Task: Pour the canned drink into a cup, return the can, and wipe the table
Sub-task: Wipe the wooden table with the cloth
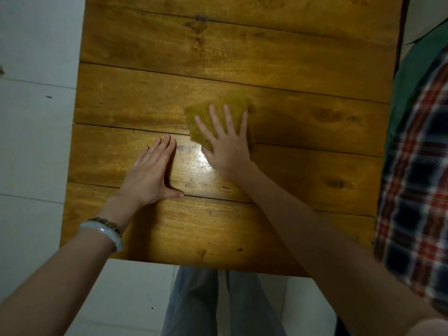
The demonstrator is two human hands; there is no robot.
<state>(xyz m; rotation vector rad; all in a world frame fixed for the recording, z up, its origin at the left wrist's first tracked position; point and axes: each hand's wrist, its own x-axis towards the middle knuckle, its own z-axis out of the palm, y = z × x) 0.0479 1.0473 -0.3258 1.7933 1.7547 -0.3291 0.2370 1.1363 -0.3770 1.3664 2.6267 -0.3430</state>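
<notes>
A yellow-green cloth (206, 112) lies flat on the wooden plank table (242, 57), near its middle. My right hand (225, 144) presses down on the cloth with straight, spread fingers; the cloth looks blurred. My left hand (151, 169) rests flat on the bare wood to the left of it, fingers together and thumb out, with a pale bangle and a watch on the wrist. Neither a can nor a cup is in view.
White floor tiles (36, 141) run along the table's left side and under its near edge. A plaid and green fabric (417, 154) hangs at the right edge of the table. My legs in grey trousers (194, 301) stand below the near edge.
</notes>
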